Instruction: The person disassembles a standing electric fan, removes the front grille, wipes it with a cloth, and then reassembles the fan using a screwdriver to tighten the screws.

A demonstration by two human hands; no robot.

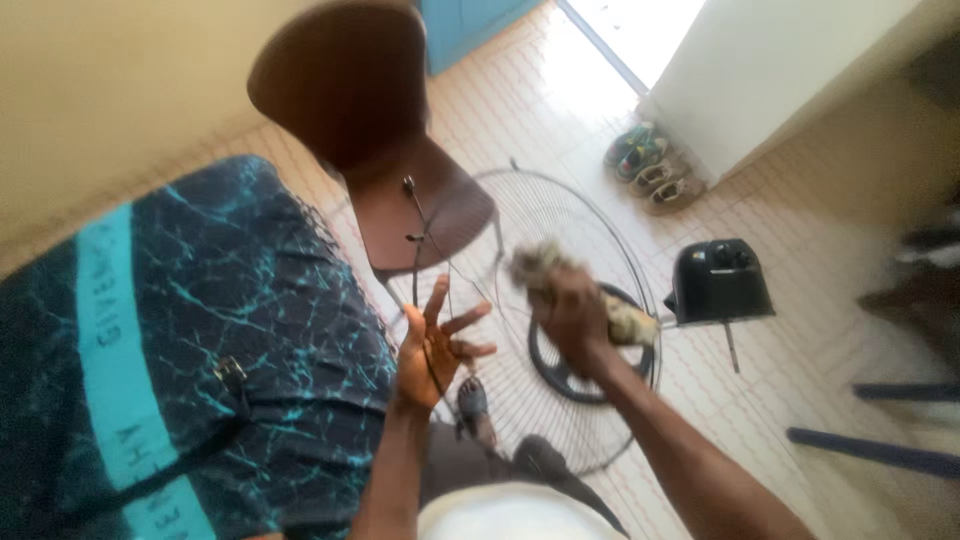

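Leaning upright against the brown chair (400, 170), the round wire fan grille (570, 300) fills mid-frame. Black fan motor housing (720, 283) sits just right of the grille. 2 hands in front of it: right hand (572, 318) clenches a grubby rag (625, 322); left hand (432, 345) splayed wide, touching the rim.

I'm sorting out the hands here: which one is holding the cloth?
The right hand is closed around the crumpled rag over the fan grille; the left hand is open, fingers spread, against the grille's edge.
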